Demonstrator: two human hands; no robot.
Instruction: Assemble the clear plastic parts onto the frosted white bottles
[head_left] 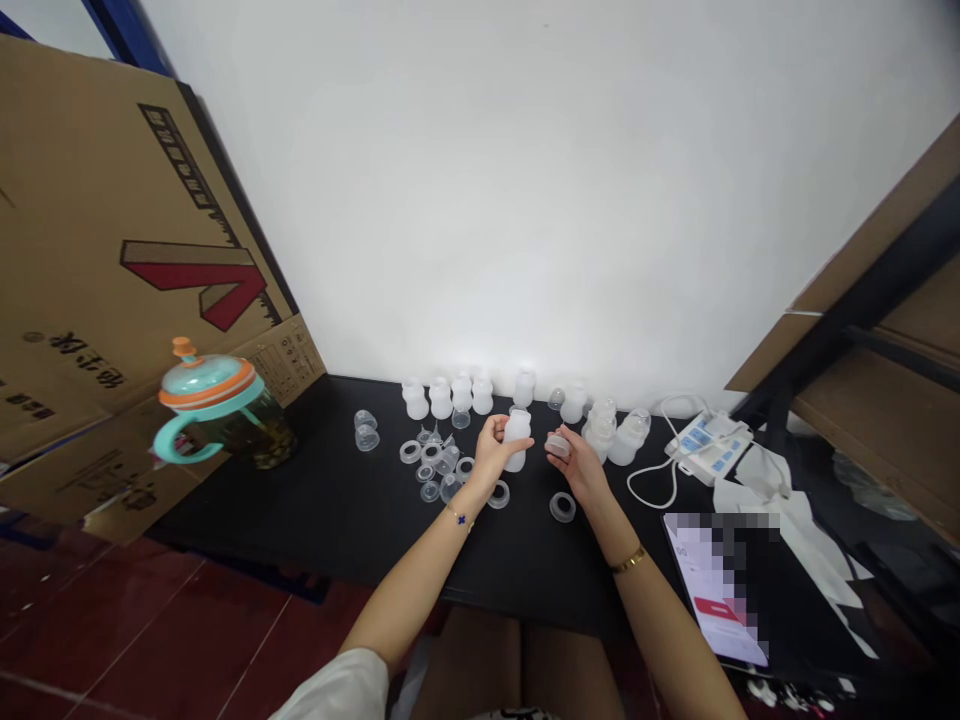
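Observation:
My left hand (489, 455) is wrapped round an upright white baby bottle (517, 430) with no cap on its top. To the right of it, my right hand (583, 468) pinches a small translucent cap or collar (557, 445), apart from the bottle. A clear ring (562, 507) lies on the table below my right hand, and another ring (498, 494) is near my left wrist. Loose rings, nipples and other clear parts (429, 453) are spread left of my left hand. Several white bottles (441, 398) stand along the wall, and capped bottles (628, 438) stand right of my right hand.
Two clear domes (366, 432) lie on the left of the black table (322, 510). A teal-handled jug (259, 425) stands by a large cardboard box (90, 230). At right are a power strip (709, 445) with a white cable, white tissue (795, 525) and a lit tablet (712, 590).

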